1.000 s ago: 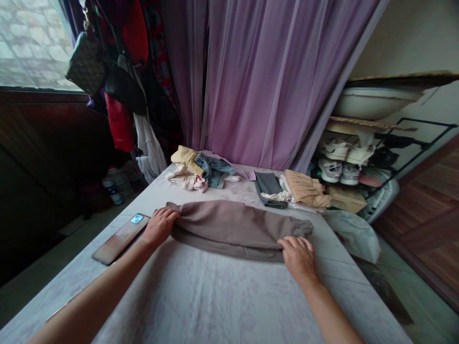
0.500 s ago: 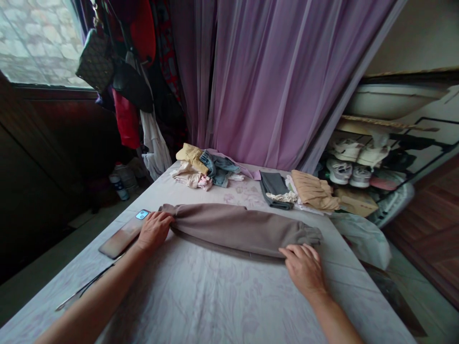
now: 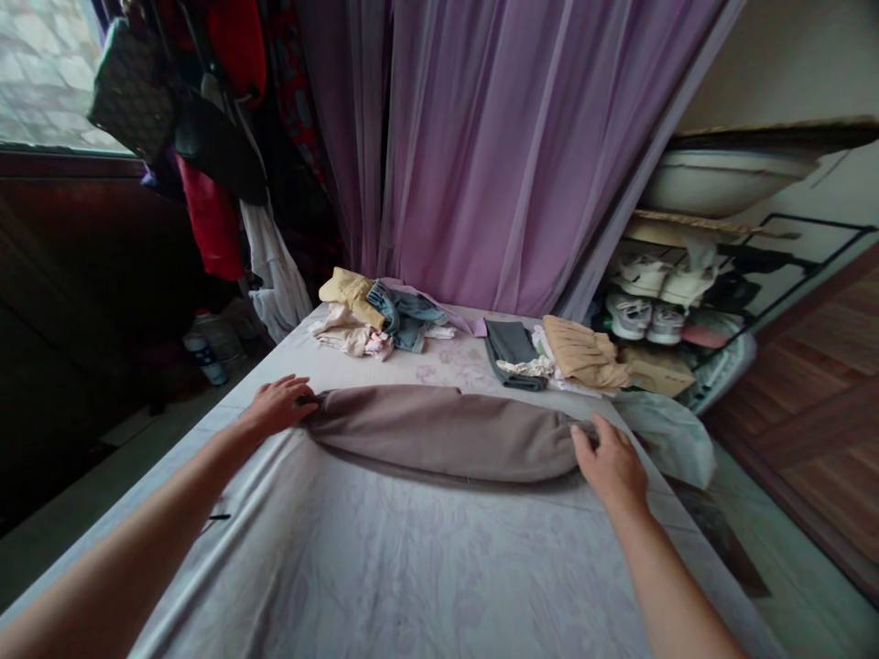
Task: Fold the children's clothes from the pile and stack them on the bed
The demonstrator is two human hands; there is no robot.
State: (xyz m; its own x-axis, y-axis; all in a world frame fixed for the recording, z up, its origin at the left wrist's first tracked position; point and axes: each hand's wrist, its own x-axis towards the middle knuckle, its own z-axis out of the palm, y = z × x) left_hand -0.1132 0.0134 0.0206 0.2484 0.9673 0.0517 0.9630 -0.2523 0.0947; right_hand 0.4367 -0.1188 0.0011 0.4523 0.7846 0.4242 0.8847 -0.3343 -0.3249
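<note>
A pair of brownish-grey trousers (image 3: 439, 430), folded lengthwise into a long strip, lies across the bed-like surface in front of me. My left hand (image 3: 280, 405) has its fingers closed on the left end of the strip. At the other end, my right hand (image 3: 613, 458) pinches the gathered, elastic-looking edge between thumb and fingers. The strip bows slightly toward me between the hands. My left forearm covers the area where the phone lay, so it is hidden.
A pale patterned sheet (image 3: 426, 567) covers the surface. Toward the back lie a heap of small clothes (image 3: 405, 316), a folded dark grey garment (image 3: 509, 343) and a tan pleated garment (image 3: 583, 352). A purple curtain (image 3: 481, 165) hangs behind; a shoe rack (image 3: 803, 224) stands right.
My right hand has moved right, from the near edge to the right end of the trousers. My left hand has shifted left on its end. The view has turned slightly.
</note>
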